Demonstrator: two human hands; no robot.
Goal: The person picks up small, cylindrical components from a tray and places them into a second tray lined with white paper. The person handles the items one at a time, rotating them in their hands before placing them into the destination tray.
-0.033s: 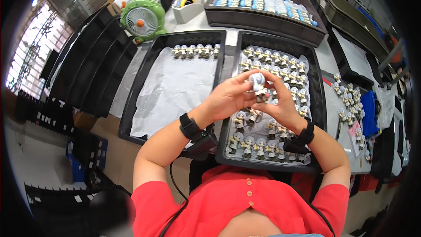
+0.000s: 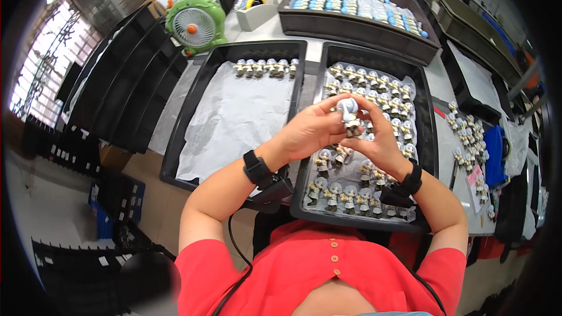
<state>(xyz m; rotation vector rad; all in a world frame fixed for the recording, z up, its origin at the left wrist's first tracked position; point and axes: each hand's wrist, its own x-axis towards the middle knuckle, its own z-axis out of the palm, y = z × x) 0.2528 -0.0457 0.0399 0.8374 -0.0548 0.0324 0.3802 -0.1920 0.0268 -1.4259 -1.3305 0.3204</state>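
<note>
Over the right-hand black tray [image 2: 430, 140], both hands hold one small figurine [image 2: 349, 109] with pale blue-grey hair and a whitish and gold body. My left hand [image 2: 313, 131] pinches it from the left, thumb and fingers closed at its side. From the right, my right hand [image 2: 377, 143] curls round it, fingertips at its head and thumb near its base. Beneath the hands, the tray carries rows of similar figurines [image 2: 348, 198] on white paper, partly hidden by my hands and wrists.
To the left lies another black tray [image 2: 202, 111], lined with paper and bearing a short row of figurines [image 2: 266, 68] at its far end. Behind stand a green fan [image 2: 196, 23] and a larger tray [image 2: 357, 32] of figurines. Loose figurines [image 2: 468, 134] and a blue bin [image 2: 496, 155] are at right.
The whole view has shifted slightly. The figurine has turned a little between my fingers; both hands keep their hold on it.
</note>
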